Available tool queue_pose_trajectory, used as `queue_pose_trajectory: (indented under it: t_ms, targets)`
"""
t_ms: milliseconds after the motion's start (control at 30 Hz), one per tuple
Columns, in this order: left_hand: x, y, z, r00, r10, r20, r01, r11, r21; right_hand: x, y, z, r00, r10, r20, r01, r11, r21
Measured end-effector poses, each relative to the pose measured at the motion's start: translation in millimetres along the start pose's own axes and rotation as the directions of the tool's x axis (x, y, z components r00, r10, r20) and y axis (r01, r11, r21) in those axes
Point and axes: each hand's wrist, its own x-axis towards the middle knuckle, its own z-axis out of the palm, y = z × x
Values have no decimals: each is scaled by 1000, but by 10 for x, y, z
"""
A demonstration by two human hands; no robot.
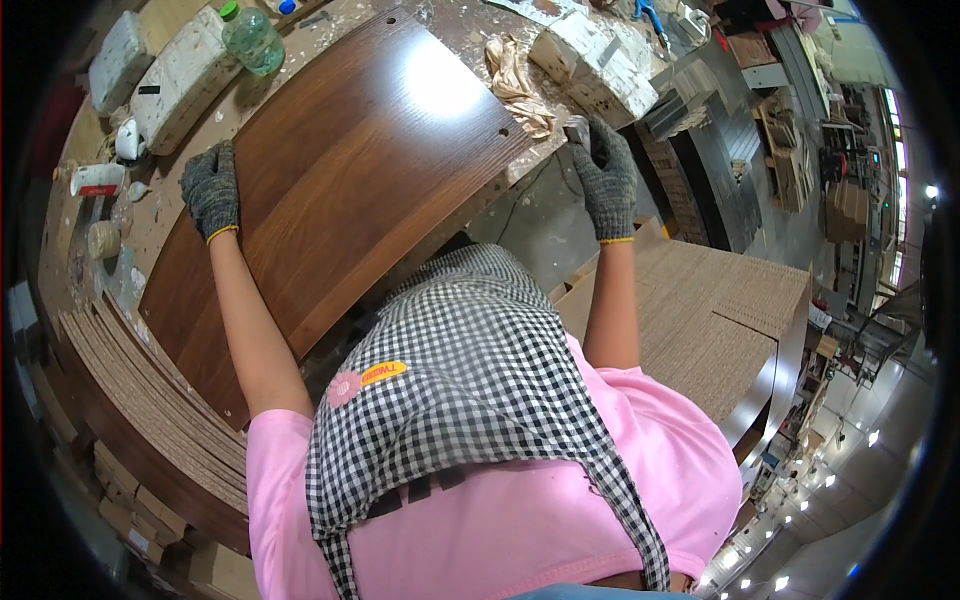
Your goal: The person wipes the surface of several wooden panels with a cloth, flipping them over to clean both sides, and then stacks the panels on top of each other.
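A glossy brown wood-grain board [340,190] lies slanted across the worktable, with small holes near its corners. My left hand [211,190], in a grey knit glove with a yellow cuff, is closed over the board's left edge, its fingertips partly hidden. Past the board's right end, my right hand [606,180] wears a matching glove and is held apart from the board. Its fingers are bent together around something small and greyish at the fingertips, too unclear to name. A crumpled tan cloth or paper [515,85] lies between the board and that hand.
A paint-stained white block [595,65] stands beyond my right hand. At the far left are another stained block [185,80], a green-capped bottle [252,40] and a tape roll [103,239]. Board stacks rise at lower left [150,400] and right [700,300].
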Motion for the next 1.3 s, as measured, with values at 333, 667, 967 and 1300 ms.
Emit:
queue_pose_trajectory:
  t_ms: [333, 667, 967, 1300]
  targets:
    - [31, -38, -19, 1000, 5, 2, -5, 998, -61, -504, -361, 397, 991, -51, -121, 55, 998, 30]
    - [14, 12, -32, 1000, 4, 25, -1, 994, -109, -503, -546, 359, 987, -22, -162, 19, 1000, -21]
    - [80, -111, 67, 997, 65, 29, -65, 998, -3, -828, -874, 349, 986, -133, -97, 138, 989, 52]
    - [-35, -366, -75, 976, 167, -138, -206, 916, -345, -1296, -1511, 613, 962, -267, 57, 249, 944, 217]
